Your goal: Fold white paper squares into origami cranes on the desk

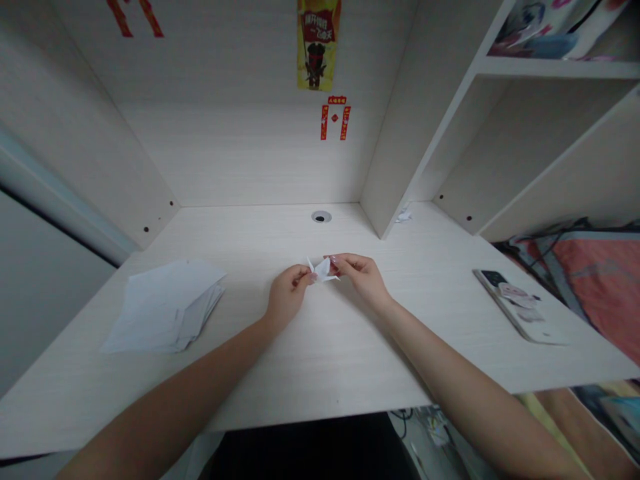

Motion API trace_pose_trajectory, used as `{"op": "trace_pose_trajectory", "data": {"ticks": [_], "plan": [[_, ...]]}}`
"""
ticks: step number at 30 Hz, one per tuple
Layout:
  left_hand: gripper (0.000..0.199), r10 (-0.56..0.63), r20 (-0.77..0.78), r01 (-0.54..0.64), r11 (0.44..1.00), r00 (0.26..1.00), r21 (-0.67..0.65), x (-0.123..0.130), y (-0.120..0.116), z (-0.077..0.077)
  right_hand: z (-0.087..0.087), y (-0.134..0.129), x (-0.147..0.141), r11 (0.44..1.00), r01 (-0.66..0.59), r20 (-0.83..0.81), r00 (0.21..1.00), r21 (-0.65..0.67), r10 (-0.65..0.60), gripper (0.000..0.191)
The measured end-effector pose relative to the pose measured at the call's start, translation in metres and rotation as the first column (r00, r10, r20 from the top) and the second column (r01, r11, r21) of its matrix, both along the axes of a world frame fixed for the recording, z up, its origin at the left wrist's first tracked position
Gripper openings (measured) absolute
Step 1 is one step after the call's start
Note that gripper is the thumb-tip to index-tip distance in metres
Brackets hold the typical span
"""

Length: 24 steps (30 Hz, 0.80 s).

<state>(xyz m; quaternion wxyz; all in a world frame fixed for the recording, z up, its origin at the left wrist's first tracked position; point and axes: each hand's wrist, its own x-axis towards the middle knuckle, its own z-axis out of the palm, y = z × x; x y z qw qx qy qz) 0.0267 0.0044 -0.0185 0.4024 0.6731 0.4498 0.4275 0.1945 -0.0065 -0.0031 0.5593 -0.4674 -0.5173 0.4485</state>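
Observation:
A small white folded paper crane (323,269) is held between my two hands just above the desk, its thin points sticking out to the upper left and lower right. My left hand (290,288) pinches its left side between thumb and forefinger. On the right side, my right hand (361,275) has its fingertips closed on the paper. The fingers cover parts of the folded edges.
A stack of white paper sheets (165,300) lies on the desk (280,380) to the left. To the right rests a phone (520,308) in a decorated case. A cable hole (321,217) and an upright divider (395,167) are at the back. A red bag (595,280) sits at far right.

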Motion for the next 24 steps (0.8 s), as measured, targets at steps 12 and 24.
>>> {"op": "trace_pose_trajectory", "data": {"ticks": [12, 24], "plan": [[0.013, -0.032, 0.055, 0.035, 0.998, 0.998, -0.053, 0.001, 0.002, -0.005, -0.006, -0.001, -0.001, 0.999, -0.008, 0.111, 0.994, 0.031, 0.005, 0.026], [0.026, -0.039, 0.098, 0.049, 0.994, 0.994, -0.101, 0.003, 0.0, -0.004, -0.003, -0.011, 0.001, 0.895, 0.043, 0.543, 0.782, 0.443, -0.307, 0.013]]}}
